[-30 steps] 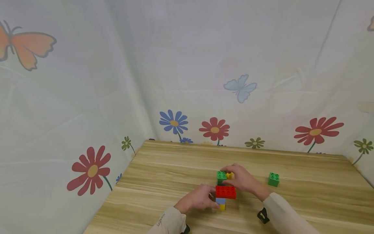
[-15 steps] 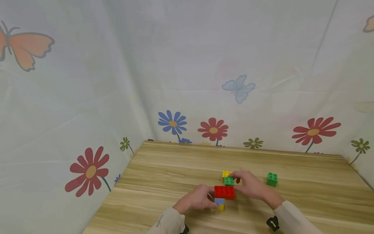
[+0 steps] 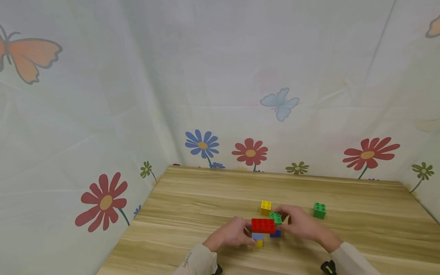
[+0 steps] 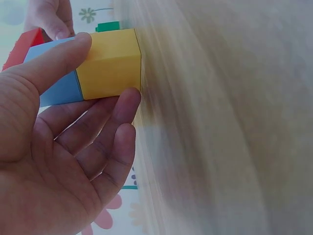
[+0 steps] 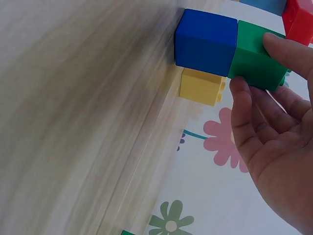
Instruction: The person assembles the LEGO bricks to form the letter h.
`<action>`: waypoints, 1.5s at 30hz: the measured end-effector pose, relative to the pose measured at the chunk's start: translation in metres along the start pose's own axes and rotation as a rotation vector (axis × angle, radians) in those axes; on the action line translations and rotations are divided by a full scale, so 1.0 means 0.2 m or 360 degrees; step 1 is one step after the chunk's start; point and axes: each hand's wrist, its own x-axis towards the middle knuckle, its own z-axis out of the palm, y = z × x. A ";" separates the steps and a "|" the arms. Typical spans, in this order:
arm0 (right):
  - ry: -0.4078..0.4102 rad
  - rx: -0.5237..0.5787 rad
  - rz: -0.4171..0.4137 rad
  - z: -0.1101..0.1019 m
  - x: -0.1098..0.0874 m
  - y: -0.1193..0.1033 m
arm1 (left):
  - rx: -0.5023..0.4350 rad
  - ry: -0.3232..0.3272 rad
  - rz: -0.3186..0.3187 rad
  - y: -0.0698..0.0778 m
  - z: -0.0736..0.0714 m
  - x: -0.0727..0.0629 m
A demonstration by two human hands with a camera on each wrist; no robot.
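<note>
My left hand (image 3: 231, 232) grips a small stack from its left side. Lowest in it is a yellow block (image 4: 112, 63), with a light blue block (image 4: 61, 87) above and a long red block (image 3: 262, 225) on top, jutting out to the right. Thumb and fingers lie on opposite sides of the yellow and light blue blocks. My right hand (image 3: 301, 224) pinches a green block (image 5: 254, 58) that sits on a dark blue block (image 5: 205, 43). This pair stands upright close beside the red block's right end; whether they touch, I cannot tell.
Behind the stacks a loose yellow block (image 3: 266, 208) stands on the wooden table (image 3: 192, 198). Farther right is another green block (image 3: 319, 210). A white cloth (image 3: 213, 76) printed with flowers and butterflies hangs behind the table.
My right hand has brought the green and dark blue pair rightward and nearer, from behind the red block to its right end. The loose yellow block is now uncovered. My left hand stays put.
</note>
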 end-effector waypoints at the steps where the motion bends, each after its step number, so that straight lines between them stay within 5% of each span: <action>1: -0.0005 0.0013 0.0003 0.00 -0.01 0.00 | 0.0001 0.0000 0.0007 0.00 0.00 0.00; 33: -0.0055 -0.0036 -0.0010 -0.02 -0.11 -0.02 | -0.0023 0.0065 0.0020 0.02 0.01 0.01; 45: -0.0063 -0.0011 -0.0050 -0.02 -0.12 -0.01 | -0.0001 0.0118 0.0058 0.10 -0.02 0.02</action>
